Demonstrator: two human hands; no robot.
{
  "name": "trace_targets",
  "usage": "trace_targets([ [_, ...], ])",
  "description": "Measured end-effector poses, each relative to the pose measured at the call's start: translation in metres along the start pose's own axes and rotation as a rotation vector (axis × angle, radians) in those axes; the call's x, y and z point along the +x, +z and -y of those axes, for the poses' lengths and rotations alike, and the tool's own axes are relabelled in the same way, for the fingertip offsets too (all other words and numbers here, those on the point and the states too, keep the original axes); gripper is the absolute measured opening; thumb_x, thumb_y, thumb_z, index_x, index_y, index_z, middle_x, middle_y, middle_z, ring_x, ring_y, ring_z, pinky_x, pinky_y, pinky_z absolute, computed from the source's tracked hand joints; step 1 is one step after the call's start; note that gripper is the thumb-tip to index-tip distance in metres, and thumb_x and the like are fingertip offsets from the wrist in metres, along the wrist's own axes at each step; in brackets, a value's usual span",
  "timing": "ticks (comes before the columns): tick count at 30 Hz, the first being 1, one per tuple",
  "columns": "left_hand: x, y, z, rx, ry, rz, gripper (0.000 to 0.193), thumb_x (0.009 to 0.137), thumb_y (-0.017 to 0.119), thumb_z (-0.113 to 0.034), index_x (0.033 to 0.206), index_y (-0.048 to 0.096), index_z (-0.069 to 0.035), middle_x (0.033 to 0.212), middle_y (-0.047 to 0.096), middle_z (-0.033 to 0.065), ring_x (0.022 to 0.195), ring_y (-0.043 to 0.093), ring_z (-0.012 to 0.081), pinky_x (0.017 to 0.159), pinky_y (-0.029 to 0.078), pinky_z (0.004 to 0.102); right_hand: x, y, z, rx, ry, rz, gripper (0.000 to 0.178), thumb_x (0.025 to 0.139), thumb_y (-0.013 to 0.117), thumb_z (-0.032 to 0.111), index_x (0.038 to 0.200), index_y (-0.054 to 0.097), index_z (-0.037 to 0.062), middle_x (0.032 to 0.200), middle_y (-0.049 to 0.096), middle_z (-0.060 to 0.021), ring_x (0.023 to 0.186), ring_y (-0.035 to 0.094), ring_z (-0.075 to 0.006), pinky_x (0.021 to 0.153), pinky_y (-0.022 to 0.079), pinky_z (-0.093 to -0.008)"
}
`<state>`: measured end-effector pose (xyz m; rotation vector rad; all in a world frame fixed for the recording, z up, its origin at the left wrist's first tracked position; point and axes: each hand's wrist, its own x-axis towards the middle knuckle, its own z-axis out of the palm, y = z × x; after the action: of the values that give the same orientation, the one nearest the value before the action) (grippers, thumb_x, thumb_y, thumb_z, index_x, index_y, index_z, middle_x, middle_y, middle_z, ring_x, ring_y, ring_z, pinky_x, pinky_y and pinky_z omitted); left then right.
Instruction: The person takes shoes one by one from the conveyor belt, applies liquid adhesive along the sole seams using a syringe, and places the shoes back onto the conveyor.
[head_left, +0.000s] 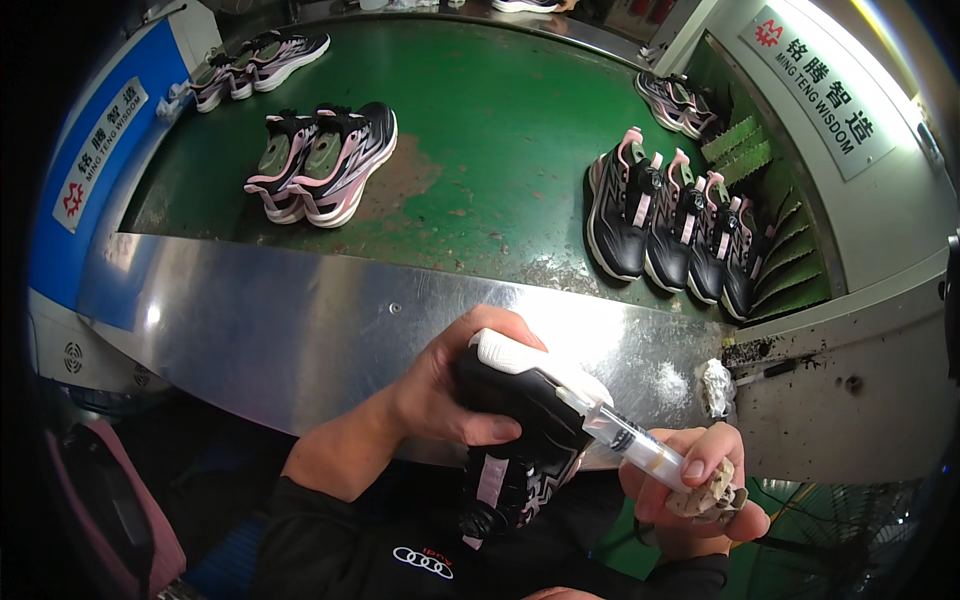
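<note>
My left hand (450,385) is closed around a black sneaker (520,400) with a white sole, tilted so the sole faces up and away from me. A pink strap and a black dial show near its lower end. In my right hand (690,470) is a clear plastic syringe (640,445), held between thumb and fingers. The syringe's tip meets the shoe at the seam between black upper and white sole; whether it presses in, I cannot tell. A crumpled, stained wad (712,495) is pinched in the same right hand.
Beyond a metal ledge (300,310) lies a green conveyor belt (490,110). A pair of sneakers (330,165) stands on its left, several more (690,225) on its right beside green strip curtains (795,260). White crumpled material (715,388) sits at the ledge's right end, near a black-handled tool (775,370).
</note>
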<state>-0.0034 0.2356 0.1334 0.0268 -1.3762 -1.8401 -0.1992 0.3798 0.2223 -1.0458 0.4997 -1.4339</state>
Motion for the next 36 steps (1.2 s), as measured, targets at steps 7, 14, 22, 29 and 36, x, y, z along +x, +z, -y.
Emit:
trace_targets([
  [7,0.000,0.002,-0.005,-0.018,-0.022,-0.006,0.066,0.060,0.080,-0.013,0.115,0.044,-0.005,0.104,0.060,0.0198,0.097,0.061,0.0278,0.082,0.050,0.0387,0.002,0.007,0.002,0.040,0.065,-0.087,0.071,0.071,0.070,0.060,0.107,0.058,-0.0006,0.084,0.064,-0.0203,0.086,0.059,-0.0264,0.079,0.044,-0.0371],
  [14,0.000,-0.001,-0.007,-0.028,-0.031,-0.003,0.062,0.064,0.077,-0.009,0.117,0.044,-0.005,0.106,0.057,0.0131,0.099,0.057,0.0214,0.085,0.046,0.0347,0.001,0.004,0.002,0.007,0.060,-0.068,0.069,0.072,0.071,0.056,0.107,0.059,-0.0020,0.085,0.065,-0.0183,0.082,0.061,-0.0264,0.078,0.044,-0.0364],
  [22,0.001,-0.004,-0.005,-0.010,-0.078,-0.143,0.068,0.063,0.077,-0.021,0.118,0.039,-0.005,0.104,0.058,0.0201,0.095,0.060,0.0277,0.081,0.050,0.0372,-0.009,-0.004,-0.005,-0.036,0.014,-0.078,0.064,0.072,0.077,0.046,0.107,0.059,-0.0049,0.083,0.064,-0.0158,0.079,0.060,-0.0246,0.071,0.043,-0.0352],
  [29,0.002,-0.011,-0.005,-0.138,-0.136,-0.231,0.069,0.061,0.078,-0.015,0.120,0.044,-0.005,0.104,0.056,0.0059,0.099,0.055,0.0164,0.087,0.044,0.0300,-0.021,-0.016,-0.015,-0.056,-0.009,-0.097,0.065,0.071,0.078,0.043,0.109,0.059,-0.0058,0.080,0.064,-0.0171,0.075,0.057,-0.0229,0.064,0.043,-0.0312],
  [36,0.006,-0.015,-0.009,-0.157,-0.237,-0.329,0.080,0.062,0.076,-0.020,0.130,0.036,-0.006,0.115,0.054,0.0103,0.107,0.055,0.0225,0.094,0.044,0.0351,-0.037,-0.026,-0.027,-0.040,-0.022,-0.102,0.063,0.071,0.079,0.039,0.109,0.058,-0.0062,0.083,0.061,-0.0171,0.075,0.058,-0.0238,0.065,0.045,-0.0309],
])
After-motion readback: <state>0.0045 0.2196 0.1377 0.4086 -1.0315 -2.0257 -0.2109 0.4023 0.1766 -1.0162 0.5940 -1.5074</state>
